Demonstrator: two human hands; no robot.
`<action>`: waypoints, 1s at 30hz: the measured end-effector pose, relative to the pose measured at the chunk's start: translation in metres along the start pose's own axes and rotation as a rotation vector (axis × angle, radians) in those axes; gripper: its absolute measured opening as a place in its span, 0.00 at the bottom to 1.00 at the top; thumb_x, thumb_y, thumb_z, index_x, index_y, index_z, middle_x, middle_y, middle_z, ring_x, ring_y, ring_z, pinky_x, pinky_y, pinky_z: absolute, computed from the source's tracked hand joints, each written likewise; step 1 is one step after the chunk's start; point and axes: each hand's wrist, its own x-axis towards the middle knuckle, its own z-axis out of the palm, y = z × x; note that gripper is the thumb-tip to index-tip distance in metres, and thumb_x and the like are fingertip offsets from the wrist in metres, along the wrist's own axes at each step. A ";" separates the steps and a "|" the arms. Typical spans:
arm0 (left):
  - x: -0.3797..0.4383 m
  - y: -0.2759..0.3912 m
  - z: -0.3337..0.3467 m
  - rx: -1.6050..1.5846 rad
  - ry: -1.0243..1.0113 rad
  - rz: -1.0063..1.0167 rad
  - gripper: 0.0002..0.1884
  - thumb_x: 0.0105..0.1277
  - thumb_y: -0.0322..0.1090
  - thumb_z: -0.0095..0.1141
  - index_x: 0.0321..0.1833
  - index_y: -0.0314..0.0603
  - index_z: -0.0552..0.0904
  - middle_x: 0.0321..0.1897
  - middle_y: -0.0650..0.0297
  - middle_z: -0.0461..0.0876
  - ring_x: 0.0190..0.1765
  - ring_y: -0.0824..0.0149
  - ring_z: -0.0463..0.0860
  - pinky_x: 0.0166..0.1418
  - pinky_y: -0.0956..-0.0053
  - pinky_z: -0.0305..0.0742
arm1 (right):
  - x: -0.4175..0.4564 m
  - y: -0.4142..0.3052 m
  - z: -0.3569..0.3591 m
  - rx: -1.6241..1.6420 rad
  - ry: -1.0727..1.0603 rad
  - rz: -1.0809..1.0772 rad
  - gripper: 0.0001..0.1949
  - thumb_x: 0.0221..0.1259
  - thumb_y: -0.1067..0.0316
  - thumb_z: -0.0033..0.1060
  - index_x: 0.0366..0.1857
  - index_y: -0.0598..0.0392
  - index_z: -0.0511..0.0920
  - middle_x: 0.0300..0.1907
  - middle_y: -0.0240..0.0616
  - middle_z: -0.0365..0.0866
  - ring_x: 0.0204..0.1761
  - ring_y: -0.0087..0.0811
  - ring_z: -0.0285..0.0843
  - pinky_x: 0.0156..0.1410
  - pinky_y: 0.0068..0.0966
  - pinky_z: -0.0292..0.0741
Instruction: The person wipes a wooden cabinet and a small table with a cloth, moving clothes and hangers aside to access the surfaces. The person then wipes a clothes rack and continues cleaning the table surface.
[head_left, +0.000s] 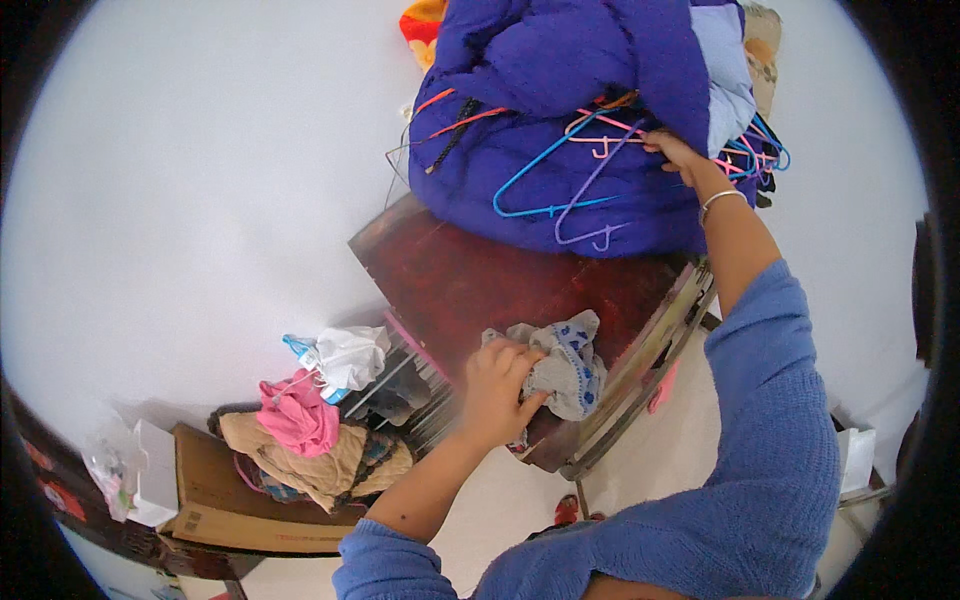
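Note:
My left hand (499, 390) grips a crumpled grey cloth (562, 375) with a blue pattern, on the dark red wooden tabletop (480, 262). Farther off, my right hand (675, 156) has its fingers closed at the ends of several plastic clothes hangers; exactly which ones it holds is hard to tell. A blue hanger (551, 211) and a purple hanger (581, 196) extend leftward from there over a purple quilted bedcover (559, 52). A pink hanger (600, 140) lies close to the fingers. Part of the hangers is hidden under a fold of the cover.
More hangers (772, 154) poke out right of my wrist. At lower left, an open cardboard box (262, 525) stands near a tan quilted cloth (300, 457), a pink cloth (300, 416) and a white plastic bag (352, 356). A metal rack (382, 382) adjoins the table's left edge.

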 end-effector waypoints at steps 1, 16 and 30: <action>-0.001 0.001 -0.002 0.005 -0.004 -0.001 0.29 0.44 0.36 0.65 0.53 0.48 0.72 0.49 0.60 0.70 0.57 0.55 0.64 0.60 0.57 0.55 | -0.004 -0.002 0.000 -0.021 -0.043 0.010 0.25 0.53 0.49 0.55 0.53 0.50 0.71 0.60 0.40 0.64 0.62 0.36 0.59 0.67 0.49 0.48; 0.043 -0.052 -0.063 -0.375 0.038 0.042 0.21 0.45 0.29 0.62 0.45 0.43 0.73 0.39 0.59 0.73 0.43 0.56 0.75 0.45 0.66 0.71 | -0.073 -0.091 0.035 -1.082 -0.236 0.190 0.29 0.49 0.44 0.58 0.48 0.57 0.71 0.44 0.40 0.75 0.46 0.40 0.72 0.46 0.36 0.74; 0.030 -0.272 -0.118 -1.036 0.635 -0.559 0.15 0.49 0.23 0.53 0.43 0.37 0.72 0.36 0.62 0.76 0.39 0.71 0.74 0.46 0.77 0.70 | -0.034 -0.108 0.219 -0.889 -0.252 -0.561 0.54 0.35 0.48 0.73 0.69 0.46 0.46 0.68 0.58 0.46 0.70 0.50 0.45 0.73 0.33 0.44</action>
